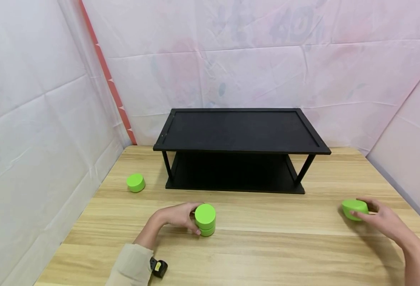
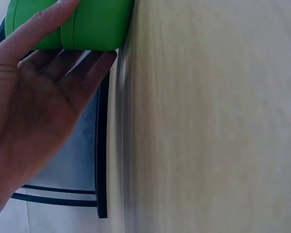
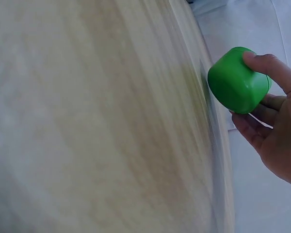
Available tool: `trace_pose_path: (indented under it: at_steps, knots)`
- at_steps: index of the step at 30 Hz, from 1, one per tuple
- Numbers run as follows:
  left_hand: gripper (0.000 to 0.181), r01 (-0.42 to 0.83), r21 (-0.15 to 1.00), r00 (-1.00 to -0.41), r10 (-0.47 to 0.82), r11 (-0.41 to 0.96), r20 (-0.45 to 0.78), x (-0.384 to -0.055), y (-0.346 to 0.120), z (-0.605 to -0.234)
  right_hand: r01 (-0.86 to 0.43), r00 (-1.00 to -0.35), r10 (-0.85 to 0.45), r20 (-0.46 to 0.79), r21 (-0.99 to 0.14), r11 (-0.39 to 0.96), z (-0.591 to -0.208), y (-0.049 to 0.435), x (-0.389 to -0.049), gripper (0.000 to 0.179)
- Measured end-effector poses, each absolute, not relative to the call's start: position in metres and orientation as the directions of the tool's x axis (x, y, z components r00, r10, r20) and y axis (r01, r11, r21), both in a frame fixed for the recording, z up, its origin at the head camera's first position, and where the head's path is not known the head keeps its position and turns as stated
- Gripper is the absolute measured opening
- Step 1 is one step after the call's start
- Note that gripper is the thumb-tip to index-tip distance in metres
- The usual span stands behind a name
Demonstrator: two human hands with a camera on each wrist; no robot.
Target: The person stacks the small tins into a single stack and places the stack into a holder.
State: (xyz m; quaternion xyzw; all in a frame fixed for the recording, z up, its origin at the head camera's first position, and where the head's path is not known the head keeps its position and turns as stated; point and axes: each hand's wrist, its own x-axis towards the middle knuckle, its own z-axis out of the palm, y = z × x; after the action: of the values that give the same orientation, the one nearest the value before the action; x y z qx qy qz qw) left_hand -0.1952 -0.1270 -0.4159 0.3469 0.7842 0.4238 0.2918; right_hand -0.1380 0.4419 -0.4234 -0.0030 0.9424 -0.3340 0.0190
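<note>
A black two-tier rack (image 1: 236, 131) is set on the wood-grain tabletop (image 1: 267, 250), its raised upper tier being carried above the lower one on slanted posts. In front of the rack, a little left of its middle, a green cylindrical container (image 1: 205, 216) is grasped by the left hand (image 1: 177, 215); the thumb is laid along one side and the fingers are placed round the other. The container is held upright, and a seam is seen around its body.

To the right of the rack and forward of it, a rounded green container (image 1: 354, 209) is grasped by the right hand (image 1: 383, 220), pinched between the thumb and the fingers. It is held tilted close to the tabletop; whether the two are touching cannot be told.

A low green disc-shaped piece (image 1: 135, 182) is placed to the left of the rack, near its lower front corner, untouched by either hand. Below the left sleeve (image 1: 131, 262), forward of the rack and to its left, a small black device (image 1: 159, 268) is seen. Behind the rack, a pale creased sheet (image 1: 253, 75) is hung, with a red strip (image 1: 106, 73) seen behind and to the left.
</note>
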Motion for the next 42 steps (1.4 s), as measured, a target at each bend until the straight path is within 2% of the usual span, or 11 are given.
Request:
trace_pose_path:
  at_steps: [20, 42]
  knots:
    - [0.067, 0.307, 0.854, -0.619, 0.77, 0.42, -0.156, -0.198, -0.126, -0.42, -0.079, -0.997, -0.075, 0.035, -0.68, 0.729, -0.424, 0.44, -0.136, 0.055]
    - [0.066, 0.3, 0.86, -0.626, 0.765, 0.413, -0.15, -0.198, -0.125, -0.42, -0.115, -0.993, -0.099, 0.064, -0.688, 0.716, -0.415, 0.428, -0.137, 0.054]
